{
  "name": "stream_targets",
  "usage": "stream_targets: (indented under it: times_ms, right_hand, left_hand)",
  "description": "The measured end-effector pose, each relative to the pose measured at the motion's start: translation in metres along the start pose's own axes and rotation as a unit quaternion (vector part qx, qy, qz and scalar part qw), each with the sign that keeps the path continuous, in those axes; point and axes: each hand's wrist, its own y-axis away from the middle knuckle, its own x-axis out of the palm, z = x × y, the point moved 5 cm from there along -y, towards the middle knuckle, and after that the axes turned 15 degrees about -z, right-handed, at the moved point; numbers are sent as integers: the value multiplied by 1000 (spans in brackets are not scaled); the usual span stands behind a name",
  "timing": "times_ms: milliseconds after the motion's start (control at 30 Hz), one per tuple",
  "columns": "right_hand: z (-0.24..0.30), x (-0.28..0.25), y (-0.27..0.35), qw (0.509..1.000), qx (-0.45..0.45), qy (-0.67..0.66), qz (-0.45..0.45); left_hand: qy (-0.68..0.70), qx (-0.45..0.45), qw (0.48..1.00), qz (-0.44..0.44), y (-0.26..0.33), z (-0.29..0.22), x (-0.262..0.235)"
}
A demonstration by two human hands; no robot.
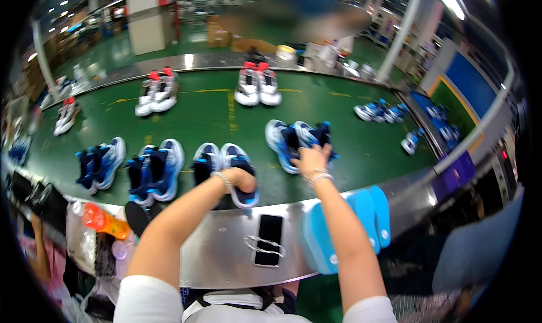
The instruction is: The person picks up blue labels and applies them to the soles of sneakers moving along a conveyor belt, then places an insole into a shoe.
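My left hand (242, 180) bends down into the opening of a blue-and-white sneaker (241, 157), its fingers hidden inside. Close beside that shoe stands its mate (206, 154). Farther right, my right hand (311, 160) is at the collar of another blue sneaker (305, 132), thumb and fingers around its edge, somewhat blurred. The other shoe of that pair (276, 138) sits just to its left. Under my right forearm lie bright blue insole-shaped pieces (319, 241). A black phone (269, 235) with a white cord across it rests on the metal ledge between my arms.
More blue sneakers (167, 168) stand at left on the green belt (203, 117). White sneakers with red collars (258, 89) stand along its far side, blue ones (376, 111) at right. An orange bottle (104, 221) lies left of the metal ledge (217, 255).
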Motion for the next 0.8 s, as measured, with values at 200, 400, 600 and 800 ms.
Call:
stream_targets:
  times_ms: [200, 400, 600, 800]
  right_hand:
    - [-43, 1, -4, 962, 208, -142, 102]
    - [9, -17, 12, 976, 143, -155, 49]
    - [22, -123, 88, 948, -29, -290, -126]
    - [-23, -163, 167, 987, 71, -108, 97]
  left_hand:
    - [-66, -29, 996, -58, 3, -44, -29]
    - [-189, -130, 971, -61, 42, -71, -90]
    - [-146, -196, 898, -366, 70, -157, -154]
    - [-99, -76, 860, -495, 45, -174, -103]
